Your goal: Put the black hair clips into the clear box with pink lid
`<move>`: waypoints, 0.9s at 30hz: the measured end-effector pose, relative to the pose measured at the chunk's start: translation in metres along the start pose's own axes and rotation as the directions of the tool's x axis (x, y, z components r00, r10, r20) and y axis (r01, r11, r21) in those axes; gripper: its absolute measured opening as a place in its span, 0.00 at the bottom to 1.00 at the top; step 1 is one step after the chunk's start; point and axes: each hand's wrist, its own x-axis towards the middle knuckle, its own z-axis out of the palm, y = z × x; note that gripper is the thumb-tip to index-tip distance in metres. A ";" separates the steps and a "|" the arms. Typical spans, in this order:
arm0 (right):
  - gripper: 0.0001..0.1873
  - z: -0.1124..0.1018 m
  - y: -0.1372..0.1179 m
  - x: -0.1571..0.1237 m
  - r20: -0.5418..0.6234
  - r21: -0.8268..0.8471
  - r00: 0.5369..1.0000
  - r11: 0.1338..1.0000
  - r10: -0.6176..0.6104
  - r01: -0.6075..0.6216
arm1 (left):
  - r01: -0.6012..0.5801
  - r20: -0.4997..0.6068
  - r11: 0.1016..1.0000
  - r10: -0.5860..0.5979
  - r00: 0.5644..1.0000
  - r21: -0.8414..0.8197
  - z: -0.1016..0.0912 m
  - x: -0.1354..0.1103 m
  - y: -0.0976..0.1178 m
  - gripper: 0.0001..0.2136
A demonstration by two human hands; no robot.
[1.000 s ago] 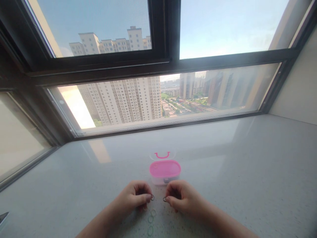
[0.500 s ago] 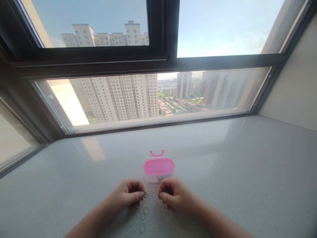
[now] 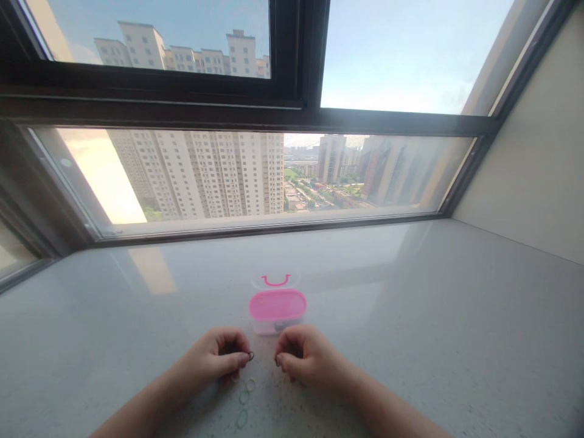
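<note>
My left hand (image 3: 218, 359) and my right hand (image 3: 305, 360) rest side by side on a pale speckled sill (image 3: 410, 316), both pinched closed. Each pinches a small dark ring (image 3: 250, 356) at its fingertips, the two rings a few centimetres apart. Just beyond my hands stands a small clear box with a pink top (image 3: 277, 310), its lid with a pink handle (image 3: 275, 280) lying open behind it. Three pale green rings (image 3: 244, 398) lie on the sill below my left fingers.
A wide window with a dark frame (image 3: 255, 118) runs along the back of the sill, showing tall buildings outside. A beige wall (image 3: 529, 176) closes the right side. A side window meets the sill at the far left.
The view has swung to the right, so hands, box and rings sit further left in the picture. The hands keep the same pinch and the same gap.
</note>
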 end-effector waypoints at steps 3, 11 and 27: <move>0.02 0.000 -0.001 -0.001 -0.010 -0.014 1.000 1.000 -0.007 0.006 | -0.008 0.011 1.000 0.008 1.000 -0.011 0.000 0.000 0.000 0.13; 0.02 -0.001 0.003 0.002 0.001 0.001 1.000 1.000 0.000 0.000 | -0.002 -0.005 1.000 0.001 1.000 -0.024 0.003 -0.002 0.004 0.14; 0.02 -0.001 0.004 0.001 0.004 -0.025 1.000 1.000 -0.014 0.014 | 0.008 0.005 0.999 -0.007 1.000 -0.033 0.003 -0.003 0.006 0.13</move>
